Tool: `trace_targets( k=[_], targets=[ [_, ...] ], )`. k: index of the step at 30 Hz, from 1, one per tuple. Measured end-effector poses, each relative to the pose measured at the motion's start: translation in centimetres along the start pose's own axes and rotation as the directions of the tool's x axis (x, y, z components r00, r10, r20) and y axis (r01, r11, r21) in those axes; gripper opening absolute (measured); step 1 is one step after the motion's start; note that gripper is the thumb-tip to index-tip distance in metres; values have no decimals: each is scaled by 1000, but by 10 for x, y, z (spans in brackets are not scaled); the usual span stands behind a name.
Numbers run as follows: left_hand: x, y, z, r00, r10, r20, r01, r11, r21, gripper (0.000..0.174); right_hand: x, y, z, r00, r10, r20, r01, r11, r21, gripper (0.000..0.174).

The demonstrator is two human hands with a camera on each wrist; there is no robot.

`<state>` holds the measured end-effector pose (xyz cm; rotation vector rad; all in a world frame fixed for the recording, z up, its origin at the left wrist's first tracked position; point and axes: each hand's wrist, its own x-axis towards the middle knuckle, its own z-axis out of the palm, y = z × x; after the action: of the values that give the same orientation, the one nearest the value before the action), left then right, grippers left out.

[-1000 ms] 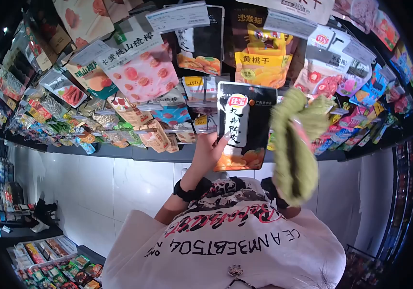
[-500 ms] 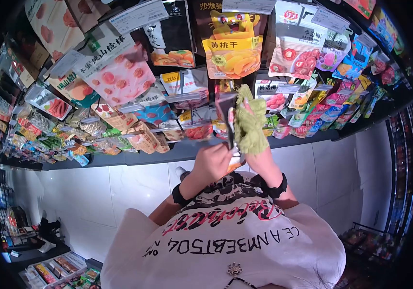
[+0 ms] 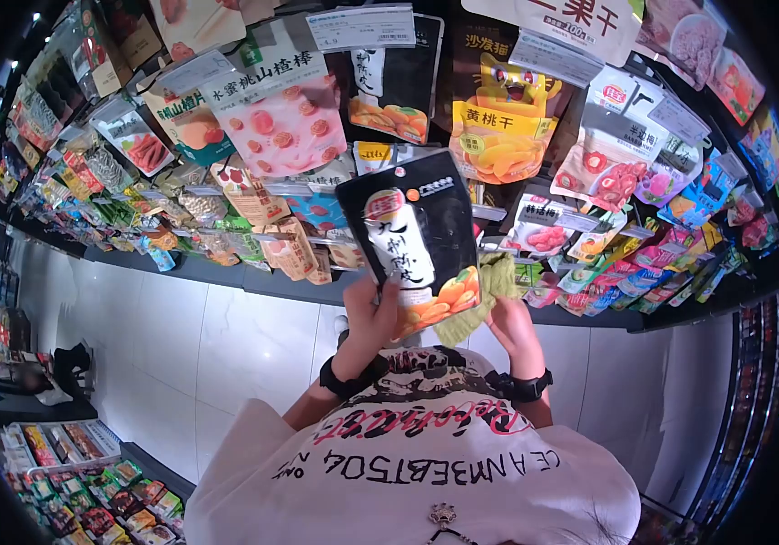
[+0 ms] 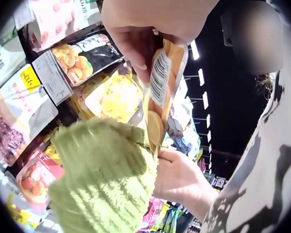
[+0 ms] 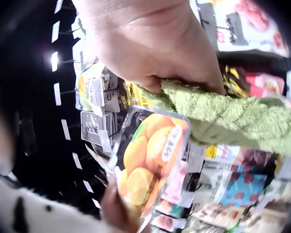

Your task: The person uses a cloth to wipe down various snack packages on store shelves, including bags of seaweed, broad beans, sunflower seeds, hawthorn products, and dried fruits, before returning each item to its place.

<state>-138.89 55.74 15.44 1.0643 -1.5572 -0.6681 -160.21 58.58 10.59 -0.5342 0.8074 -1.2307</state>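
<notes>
Snack racks [image 3: 249,280]: your left hand [image 3: 371,320] pinches the tangerine-peel pouch [image 3: 415,247], now face-on; your right hand [image 3: 514,325] grips green cloth [image 3: 498,277], likely against its back.

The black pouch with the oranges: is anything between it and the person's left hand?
Nothing visible: the left hand grips the black pouch directly. The green cloth, held by the right hand, is partly behind the pouch, away from that grip.

Left hand [image 3: 371,315], right hand [image 3: 512,325] both gripping, apart before torso [image 3: 408,445].
</notes>
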Motion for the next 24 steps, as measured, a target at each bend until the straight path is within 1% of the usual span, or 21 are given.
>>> trace_targets(
  k=[1,2,3,4,5,6,7,8,10,11,13,14,15,17,18,19,20,21,22,23,24],
  targets=[
    [2,-6,1,989,-87,-119,76,992,-97,16,0,-1,1,995,73,66,-75,997,28,39],
    [5,-5,4,978,-127,-164,100,982,-161,19,2,-2,2,995,70,74,-72,997,24,39],
    [7,-8,4,978,-121,-169,94,982,-162,19,5,-3,3,983,139,120,-151,983,101,38],
    [6,-15,5,974,-154,-169,126,978,-165,20,7,-3,2,965,204,168,-232,957,174,38],
    [7,-19,4,968,-187,-167,159,973,-168,21,8,-3,1,965,199,169,-228,958,171,38],
    [10,-20,1,970,-213,-119,193,968,-159,21,10,-3,-1,962,205,178,-241,947,212,38],
    [11,-25,-2,972,-201,-122,180,970,-161,21,13,-5,-2,959,208,190,-253,935,250,37],
    [11,-33,-4,979,-195,-59,188,976,-109,22,13,-7,0,960,196,198,-242,939,244,37],
    [17,-37,-10,984,-172,45,173,985,-16,22,9,-10,3,978,175,112,-193,965,179,36],
    [19,-37,-11,987,-157,40,158,987,-20,22,8,-9,1,979,163,120,-183,968,172,36],
    [23,-38,-11,972,-188,140,203,974,-105,21,10,-6,-4,969,245,27,-246,968,44,37],
    [27,-39,-12,974,-163,160,182,977,-114,21,6,-18,7,951,309,-8,-309,951,17,39],
    [30,-37,-14,974,-161,161,181,977,-116,21,8,-17,9,952,307,-9,-306,952,17,39],
    [40,-26,-21,939,-176,296,217,970,-113,20,10,-12,13,987,163,-2,-162,977,-136,41],
    [46,-15,-23,934,-188,305,216,975,-61,20,14,-10,14,993,106,45,-97,981,-165,41],
    [51,-12,-24,932,-187,309,214,975,-56,20,19,-11,17,994,103,46,-95,983,-159,41],
    [58,-11,-24,959,-126,253,145,988,-55,19,23,-12,23,1000,10,18,-3,934,-357,38],
    [64,-11,-25,979,-64,194,75,996,-51,18,28,-14,30,996,-87,9,78,837,-542,36],
    [71,-12,-29,974,-97,204,112,992,-62,17,32,-17,39,973,-220,76,222,779,-586,34],
    [78,-16,-31,975,-96,201,111,992,-62,17,38,-20,46,972,-220,80,224,779,-586,34],
    [85,-20,-33,987,-97,127,111,988,-112,30,45,-23,54,946,-304,114,305,715,-629,34]
  ],
)
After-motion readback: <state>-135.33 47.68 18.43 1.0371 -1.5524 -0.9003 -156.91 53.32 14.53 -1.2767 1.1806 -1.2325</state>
